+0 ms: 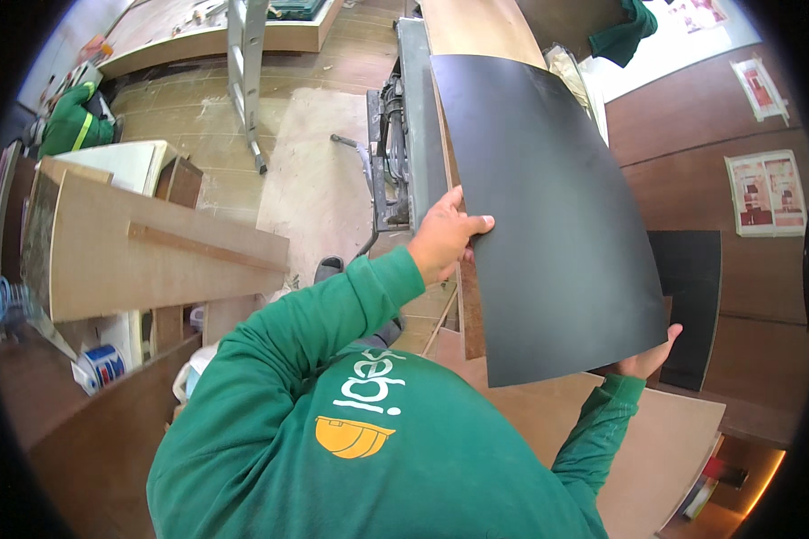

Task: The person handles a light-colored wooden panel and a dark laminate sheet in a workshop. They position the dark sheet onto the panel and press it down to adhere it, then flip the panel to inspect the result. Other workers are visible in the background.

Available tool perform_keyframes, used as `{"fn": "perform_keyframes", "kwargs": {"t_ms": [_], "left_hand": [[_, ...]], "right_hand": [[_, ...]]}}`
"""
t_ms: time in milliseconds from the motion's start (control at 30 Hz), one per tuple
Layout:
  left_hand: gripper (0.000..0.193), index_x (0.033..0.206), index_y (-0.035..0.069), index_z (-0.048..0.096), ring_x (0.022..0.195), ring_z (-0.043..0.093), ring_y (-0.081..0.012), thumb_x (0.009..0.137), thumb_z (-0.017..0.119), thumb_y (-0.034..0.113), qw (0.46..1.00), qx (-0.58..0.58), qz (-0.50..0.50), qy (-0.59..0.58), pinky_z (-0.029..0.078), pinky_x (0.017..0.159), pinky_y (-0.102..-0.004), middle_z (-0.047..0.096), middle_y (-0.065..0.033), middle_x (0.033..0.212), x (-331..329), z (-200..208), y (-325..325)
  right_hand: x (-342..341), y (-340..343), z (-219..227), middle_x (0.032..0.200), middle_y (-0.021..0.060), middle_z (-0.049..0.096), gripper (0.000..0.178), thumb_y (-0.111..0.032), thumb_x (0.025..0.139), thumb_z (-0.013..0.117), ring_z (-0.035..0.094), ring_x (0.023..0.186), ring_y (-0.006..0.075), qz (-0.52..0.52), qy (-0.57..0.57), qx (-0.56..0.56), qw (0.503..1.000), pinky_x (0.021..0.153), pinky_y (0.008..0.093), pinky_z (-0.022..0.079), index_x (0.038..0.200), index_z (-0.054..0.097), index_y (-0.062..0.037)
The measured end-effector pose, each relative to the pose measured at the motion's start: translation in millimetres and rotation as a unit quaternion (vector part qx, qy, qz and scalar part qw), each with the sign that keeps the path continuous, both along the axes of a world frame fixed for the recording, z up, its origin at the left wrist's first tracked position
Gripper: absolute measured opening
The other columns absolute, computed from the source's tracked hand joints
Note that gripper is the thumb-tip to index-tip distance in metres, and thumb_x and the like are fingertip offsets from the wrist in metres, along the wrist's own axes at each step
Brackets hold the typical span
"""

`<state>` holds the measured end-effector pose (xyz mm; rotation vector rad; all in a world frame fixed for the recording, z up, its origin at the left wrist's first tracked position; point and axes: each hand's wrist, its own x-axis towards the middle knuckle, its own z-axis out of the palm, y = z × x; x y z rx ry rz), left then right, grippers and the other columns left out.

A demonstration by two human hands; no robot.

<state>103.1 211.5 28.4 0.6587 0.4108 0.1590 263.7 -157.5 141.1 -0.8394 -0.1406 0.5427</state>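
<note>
A large black laminate sheet (557,216) spans the space before me, slightly curved. My left hand (445,235) grips its left edge, thumb on top and fingers underneath. At the near right corner my right hand (652,355) holds the edge, its fingers partly hidden below the sheet. Under the sheet's far end lies a light wooden board (485,27) on a grey workbench (413,117) with a black metal mechanism along its side. A brown board edge (469,305) shows below the sheet near my left hand.
A stepladder (245,81) stands at the far left. Plywood pieces (153,238) are stacked to my left, beside a white and blue bucket (99,366). Another person in green (74,126) is low at the far left. A black panel (688,305) leans on the right, near taped-up pictures (766,193).
</note>
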Motion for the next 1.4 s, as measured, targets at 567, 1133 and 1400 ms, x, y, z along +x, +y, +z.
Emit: {"fn": "perform_keyframes", "kwargs": {"t_ms": [567,1133,1400], "left_hand": [[0.045,0.129,0.005,0.046,0.072,0.062,-0.0102,0.089,0.066,0.007,0.999,0.039,0.016,0.011,0.048,0.050,-0.0253,0.062,-0.0037,0.099,-7,2,-4],[0.082,0.152,-0.002,0.030,0.084,0.062,-0.0161,0.085,0.073,0.020,0.911,0.311,0.239,0.122,0.049,0.064,-0.0294,0.067,-0.0157,0.109,50,-52,33],[0.066,0.135,-0.002,0.056,0.122,0.060,-0.0324,0.080,0.073,0.028,0.854,0.420,0.219,0.213,0.046,0.105,-0.0371,0.060,-0.0232,0.133,68,-29,71]], "right_hand": [[55,73,76,0.129,0.0091,0.060,0.067,-0.031,0.093,0.069,0.061,0.102,0.0111,0.228,-0.293,-0.430,0.823,0.097,0.0276,0.046,0.145,0.043,0.0031],[46,84,80,0.137,0.0140,0.056,0.078,0.001,0.085,0.066,0.062,0.110,0.0160,0.241,-0.250,-0.515,0.784,0.099,0.0286,0.048,0.154,0.030,0.0001],[45,84,80,0.135,0.0150,0.058,0.078,0.000,0.085,0.067,0.063,0.108,0.0159,0.233,-0.253,-0.527,0.777,0.098,0.0285,0.048,0.154,0.030,0.0020]]}}
